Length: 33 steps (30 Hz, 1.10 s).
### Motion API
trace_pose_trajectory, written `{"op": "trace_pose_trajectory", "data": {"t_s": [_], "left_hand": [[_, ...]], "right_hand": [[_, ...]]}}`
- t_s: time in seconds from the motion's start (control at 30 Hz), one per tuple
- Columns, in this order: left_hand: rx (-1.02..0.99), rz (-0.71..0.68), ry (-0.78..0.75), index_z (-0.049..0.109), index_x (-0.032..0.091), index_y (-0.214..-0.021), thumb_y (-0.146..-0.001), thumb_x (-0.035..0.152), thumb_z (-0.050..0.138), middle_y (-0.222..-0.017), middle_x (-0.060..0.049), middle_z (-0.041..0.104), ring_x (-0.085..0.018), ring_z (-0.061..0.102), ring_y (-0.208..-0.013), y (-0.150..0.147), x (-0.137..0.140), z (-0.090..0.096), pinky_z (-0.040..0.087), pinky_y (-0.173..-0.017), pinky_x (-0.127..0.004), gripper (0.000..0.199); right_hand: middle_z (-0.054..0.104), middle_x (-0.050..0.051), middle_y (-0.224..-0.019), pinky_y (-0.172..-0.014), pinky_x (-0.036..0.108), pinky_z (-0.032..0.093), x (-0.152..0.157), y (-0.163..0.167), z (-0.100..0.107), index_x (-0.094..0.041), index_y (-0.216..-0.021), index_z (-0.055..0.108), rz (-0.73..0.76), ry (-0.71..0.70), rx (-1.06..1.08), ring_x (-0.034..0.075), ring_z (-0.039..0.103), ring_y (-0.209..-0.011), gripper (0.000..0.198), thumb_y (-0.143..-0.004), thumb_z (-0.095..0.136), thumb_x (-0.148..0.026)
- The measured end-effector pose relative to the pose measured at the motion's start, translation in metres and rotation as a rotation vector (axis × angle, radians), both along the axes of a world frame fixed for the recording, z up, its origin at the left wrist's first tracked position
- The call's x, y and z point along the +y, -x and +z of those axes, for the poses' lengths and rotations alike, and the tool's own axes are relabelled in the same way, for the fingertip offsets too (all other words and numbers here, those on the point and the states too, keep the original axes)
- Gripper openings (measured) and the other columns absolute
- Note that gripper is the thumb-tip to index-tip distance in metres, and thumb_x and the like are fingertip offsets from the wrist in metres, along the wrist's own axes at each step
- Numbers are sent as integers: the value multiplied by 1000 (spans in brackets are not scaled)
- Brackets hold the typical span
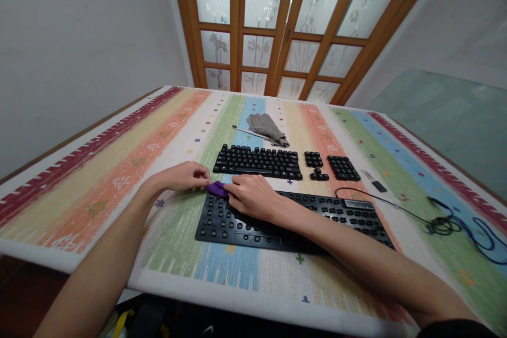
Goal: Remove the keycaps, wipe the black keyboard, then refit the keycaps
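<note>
A black keyboard base (253, 240) with its keycaps off lies in front of me, rows of bare switch posts showing. Over its upper left corner is a bunched purple cloth (217, 188). My right hand (253, 196) is closed on the cloth's right side, knuckles up, hiding part of the base. At the cloth's left end, the fingers of my left hand (188, 175) are pinched together on its edge. Just beyond the base, the removed black keycaps (257, 161) are laid out in keyboard order, with the number pad keycaps (344, 167) grouped at the right.
A grey cloth (267, 128) lies behind the keycaps beside a thin white stick-like brush (250, 131). Right of the number pad keycaps is a small black-handled tool (379, 186). The keyboard's cable (443, 224) coils at the right on the striped tablecloth (174, 237).
</note>
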State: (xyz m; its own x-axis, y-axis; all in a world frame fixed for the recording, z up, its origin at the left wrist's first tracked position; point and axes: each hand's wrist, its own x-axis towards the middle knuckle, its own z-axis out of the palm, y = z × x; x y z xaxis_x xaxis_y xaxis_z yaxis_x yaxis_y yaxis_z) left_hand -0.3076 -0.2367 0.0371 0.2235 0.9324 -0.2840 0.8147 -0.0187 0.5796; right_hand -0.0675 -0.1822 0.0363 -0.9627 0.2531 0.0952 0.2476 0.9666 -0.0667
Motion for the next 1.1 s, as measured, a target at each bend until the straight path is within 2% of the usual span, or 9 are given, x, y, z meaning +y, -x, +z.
{"op": "trace_pose_trajectory", "data": {"t_s": [0.2,0.37,0.5,0.63,0.8,0.93,1.1], "left_hand": [[-71,13,-73,69,15,-85,-84,51,54,-73,-2,64,-15,54,-67,-3,-2,3,38,-61,-23,39],[-134,38,-72,67,15,-87,-78,57,63,-61,3,52,-12,47,-58,-9,-4,7,35,-55,-22,43],[-118,33,-73,66,15,-86,-77,56,66,-58,5,50,-11,44,-55,-11,-4,5,32,-54,-22,42],[-98,28,-59,65,15,-86,-77,53,66,-58,4,51,-11,46,-56,-12,-3,4,33,-54,-22,40],[-106,32,-47,63,15,-88,-75,51,68,-59,5,50,-11,45,-56,-13,-4,4,33,-54,-22,39],[-125,26,-50,62,15,-90,-75,51,67,-60,5,51,-11,46,-56,-12,-4,4,34,-55,-22,39],[-162,11,-28,61,15,-92,-76,50,67,-61,5,51,-12,46,-57,-11,-5,5,34,-54,-22,39]], "right_hand": [[66,9,-90,-57,30,24,1,4,3,-14,-98,67,-14,4,-4,15,53,-71,24,-97,45,-22],[64,10,-94,-56,30,26,-3,6,8,-14,-98,65,-37,-10,13,17,55,-74,21,-96,45,-22],[61,11,-103,-59,29,31,-4,5,11,-14,-101,64,-37,-13,7,18,56,-78,20,-96,46,-21],[60,11,-104,-62,29,36,-4,2,11,-14,-105,62,-18,17,7,18,56,-79,20,-95,46,-19],[60,11,-105,-67,30,41,-5,1,15,-17,-119,62,48,41,-10,21,55,-86,30,-93,48,-18],[60,13,-104,-72,33,44,-8,8,17,-21,-125,65,77,96,-62,23,56,-91,36,-94,48,-20],[64,12,-100,-75,32,45,-8,17,17,-18,-112,72,31,222,-91,21,60,-86,33,-94,45,-23]]}}
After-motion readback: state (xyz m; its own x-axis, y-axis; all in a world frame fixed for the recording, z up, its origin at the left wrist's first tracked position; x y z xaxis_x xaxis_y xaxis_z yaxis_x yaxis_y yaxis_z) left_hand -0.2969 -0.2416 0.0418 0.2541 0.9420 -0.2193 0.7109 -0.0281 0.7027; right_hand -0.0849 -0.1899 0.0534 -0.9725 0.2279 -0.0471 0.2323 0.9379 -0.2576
